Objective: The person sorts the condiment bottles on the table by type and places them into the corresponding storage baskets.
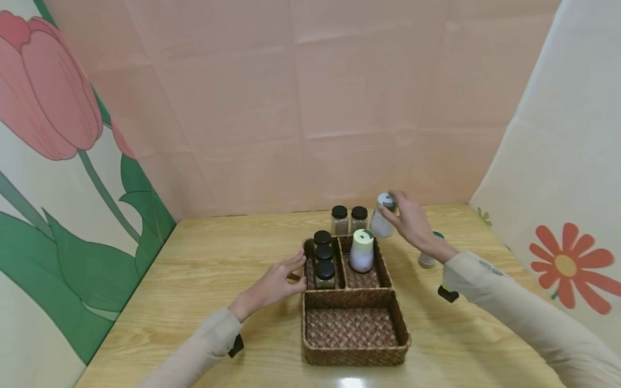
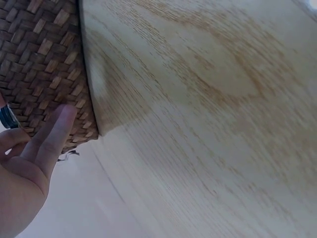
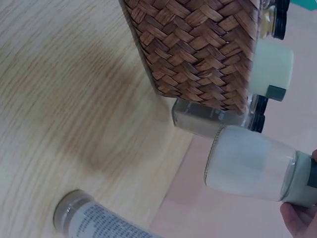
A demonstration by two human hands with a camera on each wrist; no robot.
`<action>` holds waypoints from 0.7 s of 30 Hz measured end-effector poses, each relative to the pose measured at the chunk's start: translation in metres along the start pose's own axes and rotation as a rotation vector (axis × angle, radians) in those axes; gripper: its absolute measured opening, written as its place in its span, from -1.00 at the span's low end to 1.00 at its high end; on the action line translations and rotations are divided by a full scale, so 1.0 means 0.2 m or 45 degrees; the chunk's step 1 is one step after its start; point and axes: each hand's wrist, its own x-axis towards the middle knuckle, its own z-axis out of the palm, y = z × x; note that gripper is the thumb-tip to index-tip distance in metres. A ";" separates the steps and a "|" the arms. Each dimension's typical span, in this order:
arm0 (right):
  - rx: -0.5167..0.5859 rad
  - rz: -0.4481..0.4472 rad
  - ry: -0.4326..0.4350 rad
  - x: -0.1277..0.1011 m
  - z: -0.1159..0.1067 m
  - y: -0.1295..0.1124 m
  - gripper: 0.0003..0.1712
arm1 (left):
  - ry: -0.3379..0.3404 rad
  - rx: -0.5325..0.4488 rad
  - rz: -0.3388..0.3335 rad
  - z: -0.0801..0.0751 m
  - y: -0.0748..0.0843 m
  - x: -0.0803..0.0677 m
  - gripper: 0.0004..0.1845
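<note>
A woven basket point(image 1: 354, 353) with three compartments sits mid-table. Its far-left slot holds three black-lidded jars point(image 1: 324, 265); its far-right slot holds a pale shaker point(image 1: 361, 250). My right hand point(image 1: 412, 221) grips a second pale shaker point(image 1: 383, 217) by its top, lifted above the basket's far right corner; that shaker point(image 3: 250, 163) hangs clear of the table. My left hand point(image 1: 278, 280) rests with straight fingers against the basket's left wall point(image 2: 44, 74), its fingers point(image 2: 52, 139) touching the weave.
Two black-lidded jars point(image 1: 349, 219) stand just behind the basket. A green-capped bottle point(image 1: 429, 253) stands right of the basket, seen also as a labelled bottle point(image 3: 94, 218). The basket's large near compartment point(image 1: 350, 326) holds nothing. Fabric walls enclose the wooden table point(image 1: 204, 258).
</note>
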 end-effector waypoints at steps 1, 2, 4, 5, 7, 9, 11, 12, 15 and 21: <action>0.003 -0.010 0.013 0.00 -0.01 0.00 -0.46 | 0.001 0.001 -0.003 0.00 0.00 0.00 -0.35; 0.006 -0.019 0.026 0.00 -0.01 0.00 -0.46 | 0.003 0.003 -0.006 0.00 0.00 0.00 -0.36; 0.008 -0.036 0.052 0.01 -0.02 -0.01 -0.47 | 0.007 -0.001 -0.009 0.00 0.00 0.00 -0.36; 0.004 -0.045 0.065 0.01 -0.03 -0.01 -0.47 | 0.012 -0.001 -0.007 0.00 0.01 0.00 -0.36; 0.003 -0.051 0.084 0.01 -0.04 -0.02 -0.48 | 0.018 0.003 -0.002 0.00 0.01 0.00 -0.37; 0.001 -0.053 0.099 0.01 -0.05 -0.02 -0.48 | 0.022 0.013 0.001 0.00 0.01 0.00 -0.37; 0.001 -0.054 0.111 0.01 -0.06 -0.02 -0.48 | 0.025 0.030 0.004 0.00 0.01 0.00 -0.37; 0.003 -0.052 0.115 0.01 -0.06 -0.02 -0.48 | 0.024 0.039 0.002 0.00 0.01 0.00 -0.37; 0.003 -0.070 0.140 0.00 -0.07 -0.02 -0.49 | 0.020 0.058 0.005 0.00 0.01 0.00 -0.37; 0.001 -0.110 0.194 -0.02 -0.09 -0.04 -0.48 | 0.007 0.041 0.007 0.00 0.00 0.00 -0.37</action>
